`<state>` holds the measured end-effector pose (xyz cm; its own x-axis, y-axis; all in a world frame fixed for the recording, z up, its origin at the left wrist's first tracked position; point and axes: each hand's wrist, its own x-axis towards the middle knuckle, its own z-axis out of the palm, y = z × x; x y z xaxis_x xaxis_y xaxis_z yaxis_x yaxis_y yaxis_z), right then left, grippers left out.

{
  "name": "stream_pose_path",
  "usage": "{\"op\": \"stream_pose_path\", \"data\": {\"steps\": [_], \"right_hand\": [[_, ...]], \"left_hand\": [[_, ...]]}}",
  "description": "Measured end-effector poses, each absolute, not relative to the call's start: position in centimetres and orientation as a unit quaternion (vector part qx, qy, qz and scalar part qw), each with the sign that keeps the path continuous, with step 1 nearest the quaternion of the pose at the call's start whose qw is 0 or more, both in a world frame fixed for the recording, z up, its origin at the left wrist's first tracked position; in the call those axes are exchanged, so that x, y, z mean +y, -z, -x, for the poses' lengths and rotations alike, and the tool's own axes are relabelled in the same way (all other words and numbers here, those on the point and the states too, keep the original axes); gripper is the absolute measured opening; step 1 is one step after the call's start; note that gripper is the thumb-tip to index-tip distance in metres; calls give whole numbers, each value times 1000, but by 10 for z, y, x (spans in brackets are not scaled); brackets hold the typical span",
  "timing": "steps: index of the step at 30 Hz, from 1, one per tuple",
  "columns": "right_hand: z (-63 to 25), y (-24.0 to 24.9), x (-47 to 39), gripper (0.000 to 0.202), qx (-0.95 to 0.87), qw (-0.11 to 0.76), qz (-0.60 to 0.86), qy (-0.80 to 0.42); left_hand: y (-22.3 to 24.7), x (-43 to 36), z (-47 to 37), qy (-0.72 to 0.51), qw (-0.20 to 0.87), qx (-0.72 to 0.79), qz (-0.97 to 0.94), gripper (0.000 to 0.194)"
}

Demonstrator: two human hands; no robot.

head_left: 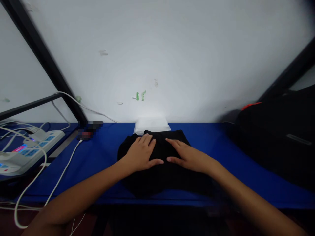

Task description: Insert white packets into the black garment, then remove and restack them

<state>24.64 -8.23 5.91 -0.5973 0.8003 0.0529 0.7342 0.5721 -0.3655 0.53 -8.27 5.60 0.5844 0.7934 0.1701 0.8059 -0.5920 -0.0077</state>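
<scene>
A black cloth, folded or bunched up, (157,178) lies on the blue tabletop (98,170) near its front edge. My left hand (141,152) rests on the upper left part of the cloth, palm down, with the thumb stretched toward the middle. On the right side of the cloth lies my right hand (188,157), its thumb and fingers apart and pointing left. A gap of black fabric separates the two hands. Neither hand grips anything that shows. Just behind the cloth is a stack of white sheets or packets (151,124) against the wall.
Power strips (34,149) with white cables stand at the left. A white cable (65,168) runs over the table to a blurred dark item (87,131). A large black bag (278,137) fills the right side. Dark metal posts (46,62) rise before the white wall (187,59).
</scene>
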Motion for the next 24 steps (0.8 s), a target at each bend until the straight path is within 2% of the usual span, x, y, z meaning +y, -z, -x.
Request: {"op": "stream_pose_path", "data": {"steps": [2, 6, 9, 16, 24], "right_hand": [[-239, -61, -70, 87, -894, 96, 413, -143], [-225, -50, -50, 111, -897, -16, 417, -147], [-222, -40, -43, 118, -892, -48, 421, -157], [-230, -24, -47, 107, -902, 8, 407, -145], [-237, -26, -48, 96, -907, 22, 397, -137]], "left_hand": [[-48, -73, -10, 60, 3, -416, 907, 100], [-34, -61, -10, -12, -71, -455, 888, 121], [-31, -62, -5, -27, -82, -481, 872, 123], [-26, -65, -2, 8, -65, -478, 876, 110], [-26, -64, -3, 25, -76, -470, 879, 103]]}}
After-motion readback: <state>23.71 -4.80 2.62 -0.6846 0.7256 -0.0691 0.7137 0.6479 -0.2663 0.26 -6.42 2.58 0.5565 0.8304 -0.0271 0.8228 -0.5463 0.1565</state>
